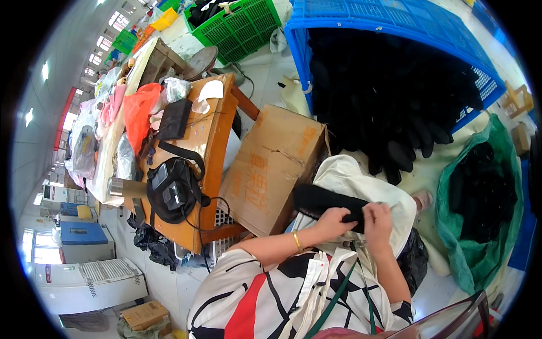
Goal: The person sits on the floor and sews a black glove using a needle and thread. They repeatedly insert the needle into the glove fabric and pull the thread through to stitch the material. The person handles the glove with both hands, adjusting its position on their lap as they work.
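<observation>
Both hands hold one long, dark, flat black piece [326, 203], shaped much like a shoe insole; its exact kind is not clear. My left hand [334, 224] pinches its near edge around the middle, with a gold bracelet on that wrist. At the right end, my right hand [377, 221] grips it with fingers pressed together. A white cloth [344, 172] lies over my lap beneath the piece. Just beyond, many rounded black pieces [395, 96] spill out of a tipped blue plastic crate [389, 17].
A green woven sack [451, 226] with black pieces stands at right. Left of my lap are a cardboard box [271, 158] and a wooden table [217, 130] bearing a black bag [172, 189], a metal cup and a red plastic bag [141, 110]. A green crate [240, 34] is behind.
</observation>
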`<state>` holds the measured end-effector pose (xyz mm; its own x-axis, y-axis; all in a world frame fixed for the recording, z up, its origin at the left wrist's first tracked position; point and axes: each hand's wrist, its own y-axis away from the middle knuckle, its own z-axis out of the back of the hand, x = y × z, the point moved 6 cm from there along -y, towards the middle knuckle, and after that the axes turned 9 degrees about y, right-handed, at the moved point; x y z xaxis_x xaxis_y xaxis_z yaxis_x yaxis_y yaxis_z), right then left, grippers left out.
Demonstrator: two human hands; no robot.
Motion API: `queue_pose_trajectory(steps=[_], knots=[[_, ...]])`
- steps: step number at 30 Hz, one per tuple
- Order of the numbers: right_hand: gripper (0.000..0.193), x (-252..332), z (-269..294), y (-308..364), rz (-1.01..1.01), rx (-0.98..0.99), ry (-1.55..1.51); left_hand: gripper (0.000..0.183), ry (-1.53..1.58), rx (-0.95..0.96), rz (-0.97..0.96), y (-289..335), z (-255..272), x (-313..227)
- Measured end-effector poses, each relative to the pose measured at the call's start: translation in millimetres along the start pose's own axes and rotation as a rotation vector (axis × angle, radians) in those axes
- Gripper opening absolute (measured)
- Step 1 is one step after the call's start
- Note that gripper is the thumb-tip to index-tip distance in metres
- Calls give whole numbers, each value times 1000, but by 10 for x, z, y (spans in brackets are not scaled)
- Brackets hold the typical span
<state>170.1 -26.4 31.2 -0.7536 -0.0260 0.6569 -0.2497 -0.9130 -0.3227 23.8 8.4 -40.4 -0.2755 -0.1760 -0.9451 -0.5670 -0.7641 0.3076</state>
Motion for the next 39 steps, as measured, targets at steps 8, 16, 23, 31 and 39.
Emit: queue_pose_trajectory(steps=[8, 16, 23, 31, 39], knots=[[15, -500, 42, 242, -772, 308, -896, 34, -392, 401, -332, -552, -208, -388], [15, -1215, 113, 757, -1035, -86, -1506, 30, -585, 845, -237, -519, -767, -321], [14, -1545, 351, 1009, -1078, -450, -1524, 35, -721, 449, -729, -292, -820, -712], [12, -1507, 387, 1055, -1059, -434, -1488, 47, -623, 364, -71, -95, -775, -196], [9, -1695, 787, 1248, -893, -559, -1466, 31, -346, 381, -63, -71, -711, -154]])
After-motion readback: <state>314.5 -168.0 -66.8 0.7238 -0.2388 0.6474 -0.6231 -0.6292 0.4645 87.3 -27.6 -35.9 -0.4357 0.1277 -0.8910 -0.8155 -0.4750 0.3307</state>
